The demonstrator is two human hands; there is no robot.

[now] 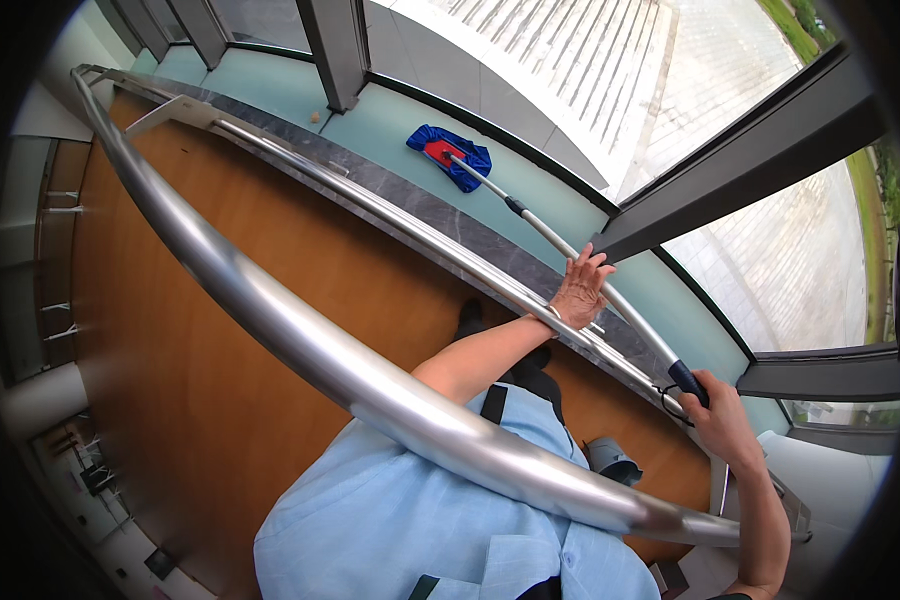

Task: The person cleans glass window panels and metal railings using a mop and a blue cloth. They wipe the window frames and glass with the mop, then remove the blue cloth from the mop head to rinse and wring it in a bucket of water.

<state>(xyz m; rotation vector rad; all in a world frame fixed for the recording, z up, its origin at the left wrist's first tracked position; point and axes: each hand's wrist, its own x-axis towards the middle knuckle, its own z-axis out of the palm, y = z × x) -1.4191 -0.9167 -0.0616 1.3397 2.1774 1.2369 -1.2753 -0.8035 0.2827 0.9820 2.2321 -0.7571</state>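
A telescopic metal mop pole (637, 322) runs slantwise beyond the handrail, its far end joined to a red plate with a blue cloth mop head (471, 159). That head rests on the pale green glass ledge (379, 124) beside the windows. My right hand (724, 420) is closed around the dark grip at the near end of the pole. Farther along, my left hand (581, 292) lies against the pole with its fingers spread; whether the thumb wraps beneath it is hidden. My left forearm passes under the thick steel handrail and over the thinner lower rails.
The thick steel handrail (330, 356) curves across in front of my body, with thinner rails (420, 232) beyond it. Dark window posts (334, 52) rise from the ledge. A grey bucket-like container (613, 461) stands on the wooden floor (217, 322). A small tan object (315, 117) lies on the ledge.
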